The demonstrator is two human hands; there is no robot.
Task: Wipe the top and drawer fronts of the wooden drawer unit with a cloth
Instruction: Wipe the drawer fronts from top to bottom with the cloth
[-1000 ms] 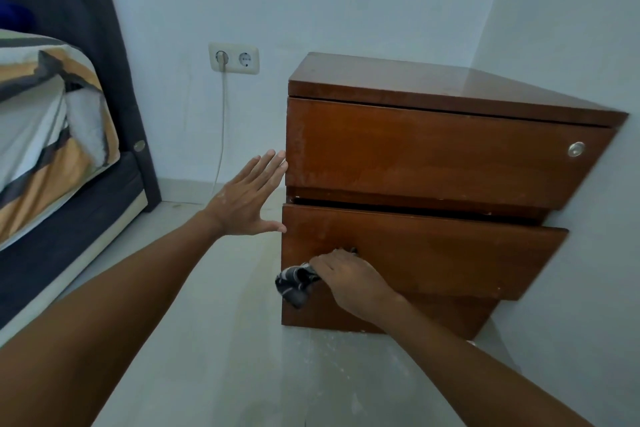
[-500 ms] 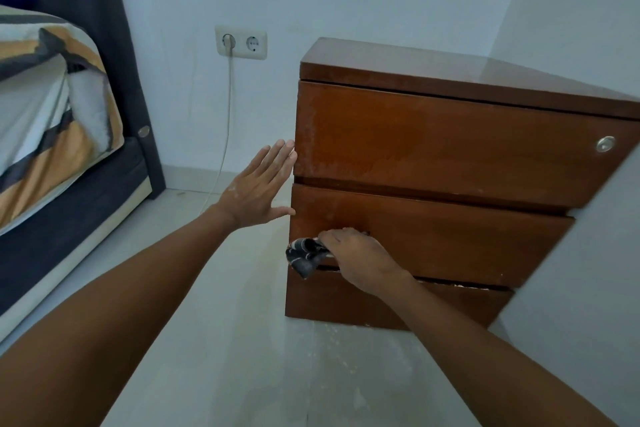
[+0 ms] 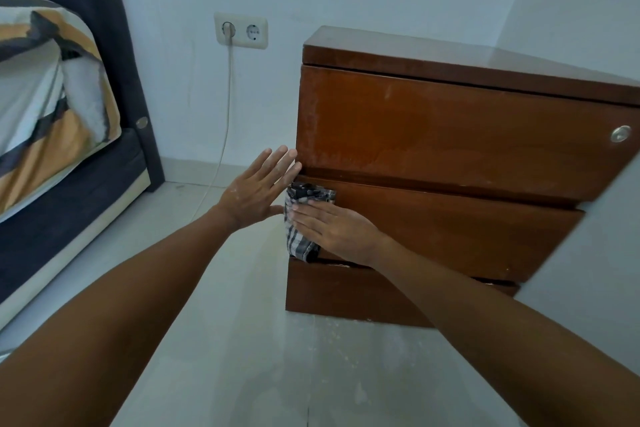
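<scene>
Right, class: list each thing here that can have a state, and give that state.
top drawer: shut
middle drawer: shut
bottom drawer: shut
cloth: pressed flat on the middle drawer
left hand: open, empty
right hand: flat on the cloth
wall socket: one plug in

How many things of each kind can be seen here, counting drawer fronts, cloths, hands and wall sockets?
Brown wooden drawer fronts: 3 (top, middle, bottom)
Black-and-white checked cloth: 1
Bare hands: 2 (left hand, right hand)
White double wall socket: 1
Total: 7
</scene>
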